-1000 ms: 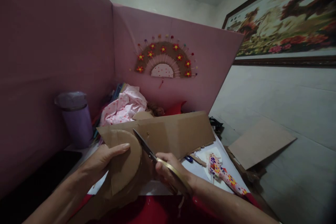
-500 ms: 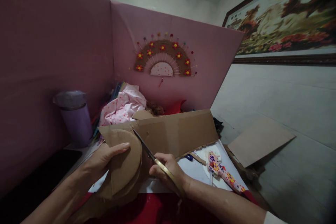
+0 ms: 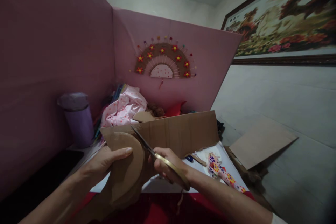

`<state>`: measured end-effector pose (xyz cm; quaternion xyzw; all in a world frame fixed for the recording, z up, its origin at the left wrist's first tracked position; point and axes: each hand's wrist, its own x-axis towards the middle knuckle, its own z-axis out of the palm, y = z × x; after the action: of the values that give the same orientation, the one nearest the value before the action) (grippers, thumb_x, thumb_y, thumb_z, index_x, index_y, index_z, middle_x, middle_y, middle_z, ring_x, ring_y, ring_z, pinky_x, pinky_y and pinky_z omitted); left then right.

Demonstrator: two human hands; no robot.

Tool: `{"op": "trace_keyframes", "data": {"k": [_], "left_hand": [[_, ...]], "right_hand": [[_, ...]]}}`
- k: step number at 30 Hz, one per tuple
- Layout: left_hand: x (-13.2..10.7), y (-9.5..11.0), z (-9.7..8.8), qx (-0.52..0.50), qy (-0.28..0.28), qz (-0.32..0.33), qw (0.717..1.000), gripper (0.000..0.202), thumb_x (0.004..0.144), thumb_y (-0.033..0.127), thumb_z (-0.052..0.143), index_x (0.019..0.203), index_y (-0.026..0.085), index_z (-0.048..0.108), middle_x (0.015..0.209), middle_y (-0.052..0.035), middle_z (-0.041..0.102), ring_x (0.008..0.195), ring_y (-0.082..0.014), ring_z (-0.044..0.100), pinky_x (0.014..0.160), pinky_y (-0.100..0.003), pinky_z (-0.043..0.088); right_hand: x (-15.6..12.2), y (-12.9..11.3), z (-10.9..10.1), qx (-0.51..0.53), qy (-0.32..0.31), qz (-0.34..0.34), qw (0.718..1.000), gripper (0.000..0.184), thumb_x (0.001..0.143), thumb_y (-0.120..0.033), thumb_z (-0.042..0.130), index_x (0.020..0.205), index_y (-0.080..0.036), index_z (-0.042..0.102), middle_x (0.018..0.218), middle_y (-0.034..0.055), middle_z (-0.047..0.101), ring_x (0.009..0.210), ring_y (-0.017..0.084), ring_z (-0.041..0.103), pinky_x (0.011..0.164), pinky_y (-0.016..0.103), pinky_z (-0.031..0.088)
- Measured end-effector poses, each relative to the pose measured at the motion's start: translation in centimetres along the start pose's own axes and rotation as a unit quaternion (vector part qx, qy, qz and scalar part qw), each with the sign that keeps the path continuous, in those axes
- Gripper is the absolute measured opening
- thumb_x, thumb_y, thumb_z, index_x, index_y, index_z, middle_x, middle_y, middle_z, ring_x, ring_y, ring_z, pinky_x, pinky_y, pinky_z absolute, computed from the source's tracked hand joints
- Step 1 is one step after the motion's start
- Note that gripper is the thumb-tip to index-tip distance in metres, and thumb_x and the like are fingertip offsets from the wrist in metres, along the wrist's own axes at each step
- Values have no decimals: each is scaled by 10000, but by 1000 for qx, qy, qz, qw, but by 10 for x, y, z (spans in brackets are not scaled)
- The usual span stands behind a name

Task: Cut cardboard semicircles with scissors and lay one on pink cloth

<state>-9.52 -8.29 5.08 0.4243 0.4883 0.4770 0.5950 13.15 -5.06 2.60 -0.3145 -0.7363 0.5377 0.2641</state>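
Note:
My left hand grips a half-round cardboard piece together with the larger cardboard sheet behind it, thumb pressed flat on the front. The sheet stretches away to the right above the table. In my right hand is a pair of scissors with gold handles and dark blades. Its blades lie across the sheet, just right of the half-round's curved edge, tips pointing up and left. My fingers are wrapped around the handles, and the left hand's other fingers are hidden behind the cardboard.
A purple bin stands at the left, beside crumpled pink dotted fabric. Flower-patterned fabric lies on the white table at right. A flower-decorated cardboard fan hangs on the pink panel. Another cardboard sheet leans at far right.
The half-round and the sheet sit slightly lower and farther right in view. The scissors' blades look closer together, with the tips a little higher and farther left.

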Motion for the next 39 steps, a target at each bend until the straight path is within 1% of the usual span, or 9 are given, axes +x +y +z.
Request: {"op": "trace_keyframes", "data": {"k": [5, 11, 16, 20, 23, 26, 32, 36, 39], "left_hand": [[-5, -3, -2, 8, 17, -14, 1000, 326, 561, 354, 831, 804, 165, 724, 834, -91, 764, 648, -236, 692, 616, -311, 547], [-7, 1, -9, 22, -5, -37, 999, 293, 594, 351, 816, 789, 155, 721, 704, -71, 746, 600, -213, 674, 565, -279, 528], [-10, 11, -7, 11, -21, -33, 999, 287, 575, 334, 824, 787, 167, 726, 717, -62, 748, 615, -209, 673, 564, -270, 524], [-14, 18, -3, 10, -36, -22, 999, 264, 589, 321, 813, 789, 166, 735, 751, -73, 752, 652, -224, 680, 608, -291, 531], [-14, 17, -6, 16, -48, -30, 998, 237, 586, 313, 814, 760, 170, 736, 728, -64, 745, 629, -207, 666, 595, -280, 521], [-14, 16, -10, 29, -46, -29, 998, 237, 574, 315, 820, 744, 175, 732, 701, -51, 734, 611, -191, 650, 581, -265, 510], [-15, 17, -13, 47, -46, -25, 998, 287, 556, 322, 823, 782, 180, 717, 709, -44, 727, 623, -192, 642, 574, -259, 501], [-16, 18, -17, 56, -45, -31, 997, 306, 543, 336, 823, 780, 179, 709, 701, -48, 723, 607, -195, 636, 556, -258, 496], [-18, 22, -18, 61, -40, -33, 997, 289, 542, 324, 819, 764, 178, 708, 691, -52, 721, 601, -203, 638, 550, -265, 496]], "right_hand": [[6, 15, 5, -39, 23, -57, 997, 559, 672, -721, 606, 675, -173, 495, 535, -74, 385, 496, 67, 320, 449, 191, 258], [7, 12, 9, -92, 74, -57, 991, 444, 680, -572, 698, 632, -160, 539, 526, -71, 418, 527, 80, 352, 500, 204, 295], [7, -18, -4, -115, 9, -58, 992, 568, 697, -729, 563, 777, -167, 560, 616, -40, 486, 555, 97, 416, 490, 200, 320], [12, -33, -6, -121, -14, -52, 991, 635, 681, -822, 463, 711, -188, 467, 608, -40, 448, 532, 88, 388, 458, 193, 298], [16, -25, -1, -96, -1, -55, 994, 655, 625, -838, 506, 670, -188, 441, 591, -52, 401, 525, 76, 331, 440, 191, 264], [20, -11, 7, -49, -3, -60, 997, 628, 646, -812, 521, 670, -191, 435, 563, -65, 371, 507, 72, 307, 435, 194, 242], [29, 9, 20, -59, 51, -97, 992, 465, 714, -612, 646, 677, -157, 560, 593, -53, 444, 573, 90, 365, 520, 209, 294], [32, 9, 18, -84, 62, -86, 991, 416, 708, -560, 674, 680, -151, 606, 586, -51, 486, 582, 97, 402, 538, 209, 314], [33, -2, 9, -103, 38, -71, 991, 464, 686, -614, 659, 703, -154, 602, 602, -45, 493, 589, 104, 417, 538, 209, 326]]}}
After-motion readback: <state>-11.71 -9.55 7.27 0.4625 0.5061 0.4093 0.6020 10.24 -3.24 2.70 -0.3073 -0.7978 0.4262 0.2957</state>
